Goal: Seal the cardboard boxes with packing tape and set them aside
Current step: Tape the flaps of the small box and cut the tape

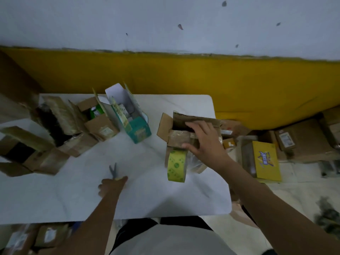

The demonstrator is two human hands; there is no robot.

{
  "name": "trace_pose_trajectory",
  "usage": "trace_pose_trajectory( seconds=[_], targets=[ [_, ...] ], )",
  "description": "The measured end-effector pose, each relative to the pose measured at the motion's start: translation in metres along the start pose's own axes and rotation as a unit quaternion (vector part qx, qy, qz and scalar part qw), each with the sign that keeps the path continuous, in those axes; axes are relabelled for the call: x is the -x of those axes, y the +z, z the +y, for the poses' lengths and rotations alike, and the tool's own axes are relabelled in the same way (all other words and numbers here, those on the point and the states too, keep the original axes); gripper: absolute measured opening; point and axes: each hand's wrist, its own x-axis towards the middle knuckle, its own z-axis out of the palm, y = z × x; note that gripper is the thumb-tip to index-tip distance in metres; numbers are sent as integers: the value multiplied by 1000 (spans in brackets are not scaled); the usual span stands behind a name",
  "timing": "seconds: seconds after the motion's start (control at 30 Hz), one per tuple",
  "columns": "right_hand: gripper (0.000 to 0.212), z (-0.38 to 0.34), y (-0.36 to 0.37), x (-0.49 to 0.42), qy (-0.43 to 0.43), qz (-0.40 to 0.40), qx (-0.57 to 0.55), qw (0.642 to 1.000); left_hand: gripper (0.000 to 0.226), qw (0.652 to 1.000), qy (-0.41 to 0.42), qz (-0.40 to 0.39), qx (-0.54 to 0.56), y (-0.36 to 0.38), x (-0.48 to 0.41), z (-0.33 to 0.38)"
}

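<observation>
A brown cardboard box (pixel 166 126) stands at the right side of the white table (pixel 147 196), its flaps partly open. My right hand (pixel 204 140) lies spread over its top, the thumb on the near flap. A yellow-green roll of packing tape (pixel 177 166) hangs against the box's front, its strip stuck to the flap. My left hand (pixel 112 186) grips the handles of grey scissors (pixel 113 171) low over the middle of the table, blades pointing away from me.
Several open cardboard boxes (pixel 46 140) crowd the table's left side, with a teal carton (pixel 137 126) behind the middle. More boxes, one yellow (pixel 265 161), lie on the floor at the right. A yellow wall band runs behind.
</observation>
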Motion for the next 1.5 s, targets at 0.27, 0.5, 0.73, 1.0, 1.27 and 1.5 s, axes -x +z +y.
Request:
trace_pose_trajectory(
  seconds=[0.27, 0.5, 0.73, 1.0, 1.27, 1.5],
  targets=[
    [14, -13, 0, 9, -113, 128, 162, 972, 41, 833, 185, -381, 357, -58, 172, 22],
    [17, -37, -22, 18, 30, -16, -138, 990, 36, 836, 320, -338, 290, -30, 226, 95],
    [14, -67, -39, 16, 145, -64, -113, 981, 28, 835, 339, -334, 276, -17, 219, 113],
    [18, -78, -42, 13, 353, -35, -485, 799, 15, 807, 342, -385, 291, -19, 213, 135],
    [11, -78, -34, 6, 354, 69, -377, 853, 26, 811, 384, -365, 247, -7, 205, 145],
    [25, -61, -10, 5, 274, 29, -436, 857, 3, 877, 433, -54, 201, -8, 199, 119]
  ],
)
